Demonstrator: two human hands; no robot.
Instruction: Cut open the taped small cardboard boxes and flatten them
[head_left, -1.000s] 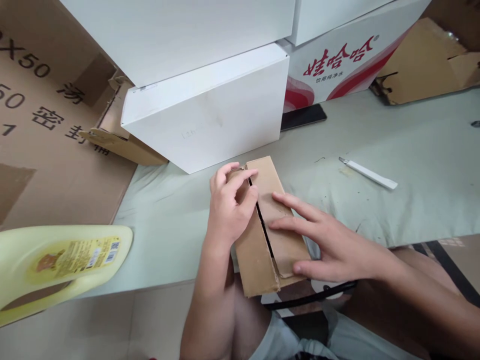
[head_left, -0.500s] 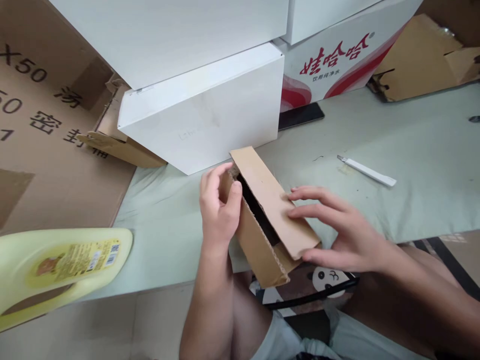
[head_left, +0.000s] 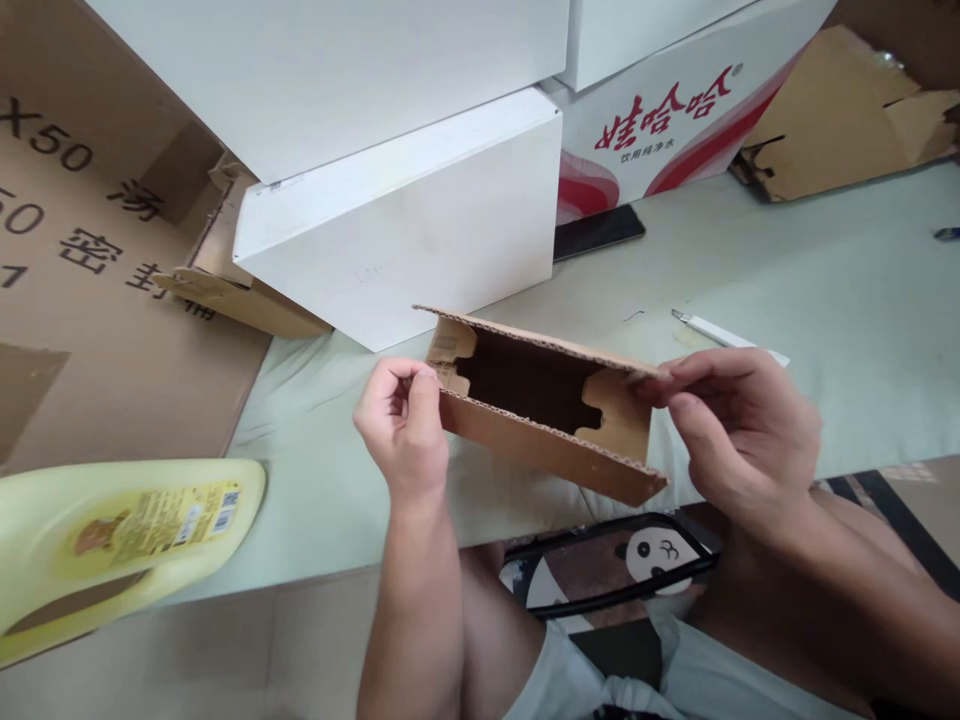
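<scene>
A small brown cardboard box (head_left: 547, 445) is held above the near edge of the cloth-covered table, its long top uncovered and its dark inside showing. Two notched end flaps fold inward, and a long flap stands raised along the far side. My left hand (head_left: 405, 425) grips the box's left end, thumb over the near rim. At the right end, my right hand (head_left: 742, 420) pinches the corner of the raised flap, its fingertips partly behind the cardboard. Just beyond my right hand lies a white utility knife (head_left: 724, 335), partly covered by that hand.
White boxes (head_left: 420, 220) are stacked at the back, beside a red-and-white carton (head_left: 652, 130). A black phone (head_left: 600, 232) lies before them. A yellow bottle (head_left: 135, 530) is at left, with a large printed carton (head_left: 75, 300) behind. Another cardboard box (head_left: 840, 120) stands back right.
The box has turned from slanting to nearly crosswise, and its lid flap has swung up, widening the opening. My right hand has moved up and closed on the flap's corner.
</scene>
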